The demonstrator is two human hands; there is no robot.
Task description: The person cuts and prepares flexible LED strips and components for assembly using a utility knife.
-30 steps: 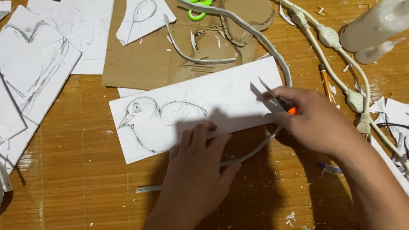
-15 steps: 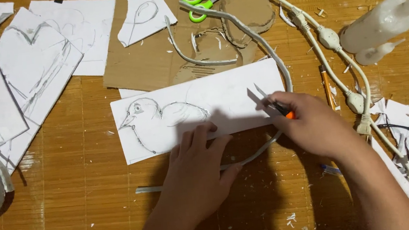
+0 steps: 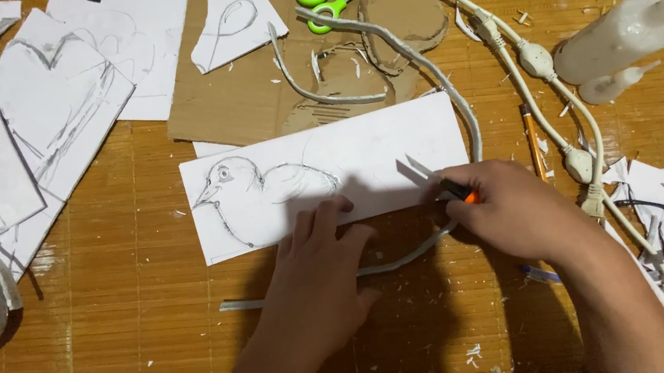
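So we've got the white foam sheet with the pencilled bird drawing (image 3: 323, 179) lying long-ways left to right across the bamboo mat (image 3: 120, 325), tilted up a bit toward the right. Our right hand (image 3: 518, 210) sits at the sheet's lower right corner, fingers curled tight around a craft knife (image 3: 440, 183); its blade points up and left onto the sheet, toward the bird's tail side. Our left hand (image 3: 320, 283) is flat on the bottom edge, fingers spread and pressing the sheet down, just below the bird's belly. The right hand is the nearer one to the blank right half; the bird itself lies well left of the blade.
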